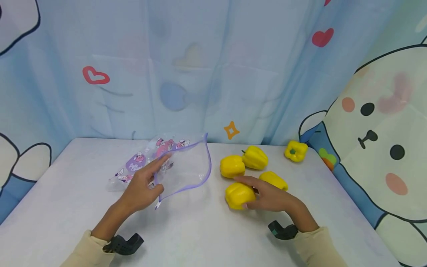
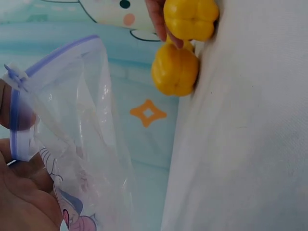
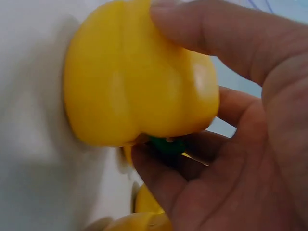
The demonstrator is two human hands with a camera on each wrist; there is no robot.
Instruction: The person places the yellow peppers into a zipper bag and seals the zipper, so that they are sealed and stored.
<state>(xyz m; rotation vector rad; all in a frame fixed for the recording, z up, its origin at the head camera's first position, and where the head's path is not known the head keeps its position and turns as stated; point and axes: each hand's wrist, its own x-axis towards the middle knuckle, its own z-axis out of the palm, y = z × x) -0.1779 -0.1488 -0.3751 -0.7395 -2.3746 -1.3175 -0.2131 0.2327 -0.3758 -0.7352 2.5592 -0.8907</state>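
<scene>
My left hand point(image 1: 141, 187) holds the near-left part of a clear plastic zip bag point(image 1: 186, 170) by its purple-edged mouth, which gapes toward the right. In the left wrist view, fingers point(image 2: 21, 118) show through the film beside the purple strip and white slider point(image 2: 17, 74). Cartoon prints cover the bag's far-left part. My right hand point(image 1: 270, 194) grips a yellow bell pepper point(image 1: 239, 195), thumb on one side and fingers around its green stem point(image 3: 166, 144). This pepper appears on or just above the table; which, I cannot tell.
Behind the gripped pepper are yellow peppers at the left point(image 1: 232, 166), back point(image 1: 255, 157) and right point(image 1: 273, 180). Another yellow pepper point(image 1: 296, 151) sits apart near the far right corner. A white-covered table point(image 1: 197, 237) meets a blue printed curtain point(image 1: 186, 74) along its back edge.
</scene>
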